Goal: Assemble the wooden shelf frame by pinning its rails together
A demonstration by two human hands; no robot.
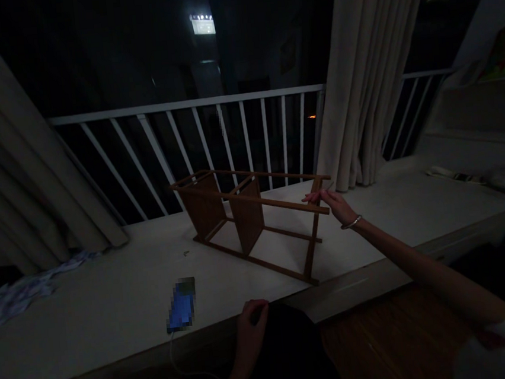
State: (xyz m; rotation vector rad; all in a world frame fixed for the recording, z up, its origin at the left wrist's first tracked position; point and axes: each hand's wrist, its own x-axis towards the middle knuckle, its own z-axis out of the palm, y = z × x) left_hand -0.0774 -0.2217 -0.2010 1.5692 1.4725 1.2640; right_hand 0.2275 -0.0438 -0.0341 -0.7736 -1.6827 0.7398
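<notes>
A small wooden rack frame (250, 213) with two solid panels and thin rails stands on a pale window ledge (111, 298). My right hand (332, 202), with a bangle on the wrist, reaches out and its fingers pinch something thin at the frame's right end rail; what it holds is too small to name. My left hand (253, 323) rests curled at the ledge's near edge, over a dark lap, with nothing visible in it. A phone (181, 306) with a lit blue screen lies on the ledge left of that hand, and a white cable (187, 368) hangs from it.
A white railing (191, 105) runs behind the ledge against a dark window. Curtains hang at left (14, 176) and right (366, 71). Crumpled cloth (25, 289) lies at the far left. Small items (461, 176) lie at the far right. Wooden floor (396, 336) shows below.
</notes>
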